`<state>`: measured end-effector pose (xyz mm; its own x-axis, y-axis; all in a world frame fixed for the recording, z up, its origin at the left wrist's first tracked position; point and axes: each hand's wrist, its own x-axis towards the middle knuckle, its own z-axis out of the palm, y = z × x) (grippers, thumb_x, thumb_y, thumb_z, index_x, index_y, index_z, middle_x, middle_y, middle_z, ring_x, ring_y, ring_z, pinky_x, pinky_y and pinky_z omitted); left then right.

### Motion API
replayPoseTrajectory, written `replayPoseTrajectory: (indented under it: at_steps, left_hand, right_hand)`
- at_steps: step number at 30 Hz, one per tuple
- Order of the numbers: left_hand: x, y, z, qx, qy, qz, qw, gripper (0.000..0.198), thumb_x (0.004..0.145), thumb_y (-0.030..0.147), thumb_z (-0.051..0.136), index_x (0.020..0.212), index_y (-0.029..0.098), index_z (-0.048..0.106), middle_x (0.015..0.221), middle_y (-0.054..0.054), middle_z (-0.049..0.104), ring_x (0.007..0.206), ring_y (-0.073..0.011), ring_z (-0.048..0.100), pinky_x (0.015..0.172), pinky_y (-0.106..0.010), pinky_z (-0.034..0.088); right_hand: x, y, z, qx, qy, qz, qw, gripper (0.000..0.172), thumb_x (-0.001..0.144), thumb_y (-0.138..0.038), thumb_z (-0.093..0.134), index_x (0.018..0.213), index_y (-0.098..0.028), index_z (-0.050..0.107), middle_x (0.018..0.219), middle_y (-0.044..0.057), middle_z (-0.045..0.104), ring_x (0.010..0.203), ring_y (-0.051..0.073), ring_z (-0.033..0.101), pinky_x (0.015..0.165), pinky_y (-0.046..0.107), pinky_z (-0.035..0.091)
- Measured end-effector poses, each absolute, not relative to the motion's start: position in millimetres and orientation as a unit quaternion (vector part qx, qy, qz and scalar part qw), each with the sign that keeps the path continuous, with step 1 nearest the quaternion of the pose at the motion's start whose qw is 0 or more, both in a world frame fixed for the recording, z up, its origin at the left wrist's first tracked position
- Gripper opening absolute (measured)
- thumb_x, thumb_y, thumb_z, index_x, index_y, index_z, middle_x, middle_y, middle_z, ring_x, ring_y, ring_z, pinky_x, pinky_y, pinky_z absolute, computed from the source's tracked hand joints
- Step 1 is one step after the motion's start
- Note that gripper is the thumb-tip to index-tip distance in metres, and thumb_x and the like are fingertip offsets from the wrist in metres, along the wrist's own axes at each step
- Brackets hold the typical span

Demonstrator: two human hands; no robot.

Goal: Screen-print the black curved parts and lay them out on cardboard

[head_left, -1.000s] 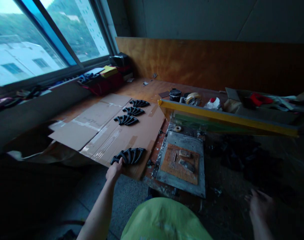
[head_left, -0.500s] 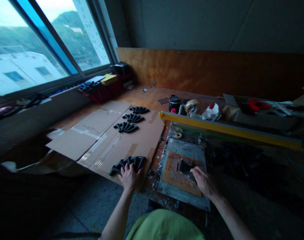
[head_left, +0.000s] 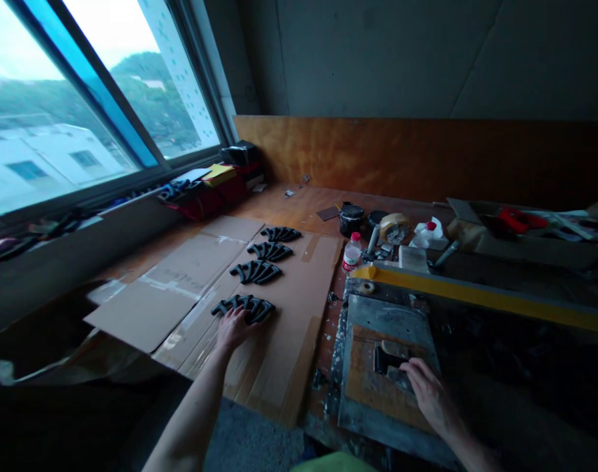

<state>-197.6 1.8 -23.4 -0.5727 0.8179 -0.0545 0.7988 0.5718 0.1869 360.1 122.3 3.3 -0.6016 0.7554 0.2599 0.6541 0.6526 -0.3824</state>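
My left hand (head_left: pixel 231 326) rests with fingers spread on a fan of black curved parts (head_left: pixel 244 306) lying on the flattened cardboard (head_left: pixel 279 321). Three more such fans lie in a row beyond it: (head_left: pixel 256 271), (head_left: pixel 270 250), (head_left: pixel 280 233). My right hand (head_left: pixel 423 391) presses down on a small dark part (head_left: pixel 388 360) set on the orange pad (head_left: pixel 372 387) of a grey metal plate (head_left: pixel 378 314). Its fingers are bent over the piece.
A yellow-edged screen frame (head_left: pixel 476 296) is hinged up over the plate. Behind it stand a small bottle with a red cap (head_left: pixel 351 252), a black tin (head_left: pixel 351 219), a tape roll (head_left: pixel 393 228) and a white jug (head_left: pixel 427 235). Clutter fills the bench's right end and the window sill.
My left hand has pushed the nearest fan of black parts farther up the cardboard, next to the row. My right hand came in and settled on the small part on the pad.
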Motion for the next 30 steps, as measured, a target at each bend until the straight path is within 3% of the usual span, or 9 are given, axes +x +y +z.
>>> replayPoseTrajectory:
  at_steps: [5,11,13,15,19,21,24,27,30]
  left_hand:
    - [-253.6,24.3,-28.0,0.497,0.864,0.036,0.074,0.066,0.073,0.06,0.06,0.123,0.017,0.063,0.142,-0.014,0.051,0.131,-0.0332,0.044,0.105,-0.04,0.038]
    - [-269.4,24.7,-34.2,0.515,0.853,0.026,0.078,0.065,0.075,0.056,0.057,0.127,0.016,0.059,0.143,-0.015,0.048,0.132,-0.0325,0.042,0.105,-0.041,0.037]
    - [-258.9,26.8,-30.8,0.502,0.863,0.02,0.06,0.069,0.075,0.056,0.057,0.132,0.018,0.055,0.146,-0.016,0.044,0.134,-0.0361,0.038,0.106,-0.047,0.035]
    - [-236.8,35.9,-21.3,0.495,0.867,0.035,0.036,0.071,0.075,0.057,0.058,0.135,0.019,0.052,0.15,-0.016,0.04,0.136,-0.0395,0.033,0.106,-0.054,0.032]
    - [-155.0,75.9,27.2,0.528,0.825,0.189,0.065,0.064,0.075,0.053,0.062,0.129,0.018,0.056,0.148,-0.017,0.042,0.135,-0.0344,0.038,0.107,-0.047,0.035]
    - [-101.0,99.5,67.0,0.528,0.772,0.322,0.15,0.062,0.077,0.056,0.061,0.127,0.02,0.056,0.138,-0.014,0.053,0.123,-0.0294,0.051,0.1,-0.041,0.043]
    - [-20.4,124.9,133.9,0.497,0.612,0.537,0.3,0.065,0.086,0.06,0.048,0.134,0.017,0.047,0.097,-0.009,0.069,0.09,-0.0201,0.066,0.084,-0.036,0.051]
    - [40.2,130.5,186.6,0.478,0.5,0.612,0.383,0.066,0.089,0.066,0.033,0.12,0.012,0.055,0.065,-0.002,0.063,0.058,-0.0137,0.06,0.063,-0.028,0.051]
    - [68.5,117.1,207.9,0.47,0.492,0.616,0.397,0.069,0.085,0.073,0.034,0.099,0.011,0.061,0.057,-0.001,0.059,0.051,-0.0126,0.056,0.055,-0.025,0.048]
  right_hand:
    - [354.5,117.2,2.2,-0.439,-0.864,0.132,0.207,0.03,0.094,-0.024,0.038,0.098,-0.026,0.068,0.106,0.008,0.065,0.094,0.019,0.067,0.083,0.031,0.057]
    - [341.2,116.4,21.3,-0.453,-0.858,0.122,0.212,0.031,0.09,-0.016,0.038,0.086,-0.024,0.068,0.106,0.008,0.064,0.095,0.021,0.066,0.085,0.036,0.056]
    - [330.6,115.7,30.8,-0.446,-0.861,0.115,0.216,0.03,0.091,-0.017,0.04,0.095,-0.025,0.068,0.111,0.008,0.064,0.101,0.022,0.065,0.089,0.038,0.055]
    - [318.2,115.0,37.1,-0.419,-0.879,0.107,0.203,0.031,0.092,-0.02,0.045,0.118,-0.025,0.063,0.127,0.009,0.06,0.117,0.023,0.058,0.099,0.042,0.05]
    - [302.3,112.9,35.0,-0.322,-0.934,0.11,0.105,0.065,0.088,-0.035,0.061,0.147,-0.024,0.035,0.152,0.01,0.037,0.142,0.027,0.031,0.114,0.054,0.03]
    - [302.5,109.3,30.9,-0.29,-0.947,0.126,0.061,0.075,0.085,-0.043,0.065,0.148,-0.02,0.032,0.154,0.013,0.033,0.144,0.028,0.026,0.116,0.057,0.024]
    - [309.6,99.0,29.3,-0.261,-0.952,0.151,0.051,0.075,0.084,-0.052,0.063,0.145,-0.016,0.038,0.152,0.015,0.034,0.144,0.027,0.027,0.116,0.055,0.024]
    - [323.4,89.4,33.7,-0.226,-0.952,0.181,0.103,0.054,0.089,-0.049,0.057,0.133,-0.018,0.055,0.142,0.013,0.051,0.136,0.024,0.041,0.116,0.052,0.027]
    - [351.6,96.4,40.4,-0.269,-0.921,0.197,0.199,0.031,0.095,-0.036,0.051,0.117,-0.021,0.067,0.128,0.009,0.064,0.127,0.022,0.052,0.113,0.052,0.031]
